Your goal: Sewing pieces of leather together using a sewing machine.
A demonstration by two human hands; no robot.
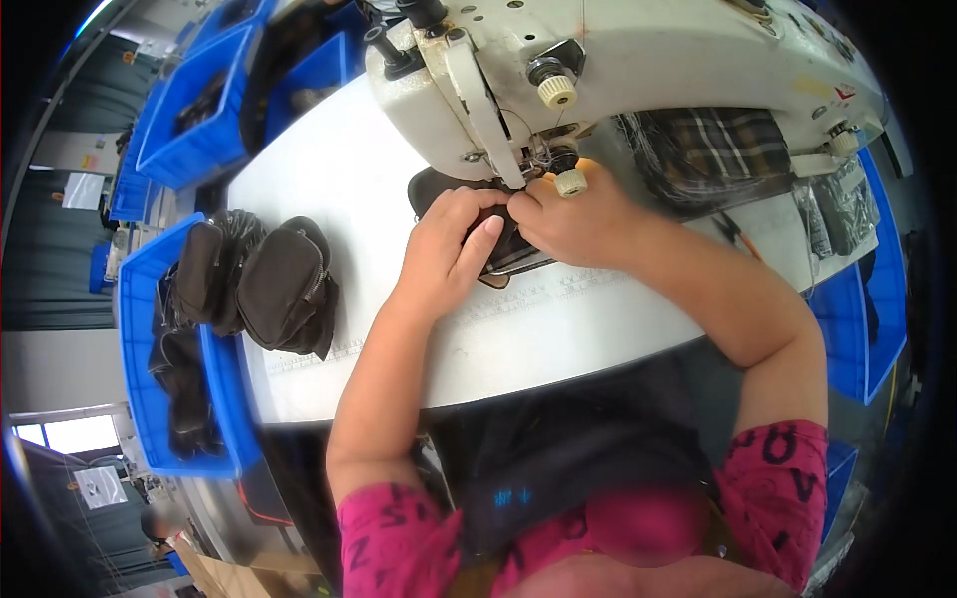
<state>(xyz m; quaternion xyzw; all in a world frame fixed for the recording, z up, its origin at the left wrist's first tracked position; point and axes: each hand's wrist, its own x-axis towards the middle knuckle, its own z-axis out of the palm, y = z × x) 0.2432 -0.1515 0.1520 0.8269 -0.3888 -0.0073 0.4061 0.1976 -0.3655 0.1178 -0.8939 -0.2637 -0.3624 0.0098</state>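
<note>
A cream industrial sewing machine (638, 70) stands at the back of a white table (558, 339). Under its needle lies a dark fabric piece (431, 189), mostly hidden by my hands. My left hand (449, 249) presses on the piece from the left, fingers curled over its edge. My right hand (578, 219) pinches the same piece just beside the presser foot, touching my left fingertips. A round cream knob (570, 182) sits just above my right knuckles.
Two finished dark pouches (284, 284) lie at the table's left edge, overhanging a blue bin (140, 399) with more dark pieces. More blue bins (204, 120) stand at the far left. Plaid fabric (718, 145) lies behind the machine; blue bins (857, 319) sit at right.
</note>
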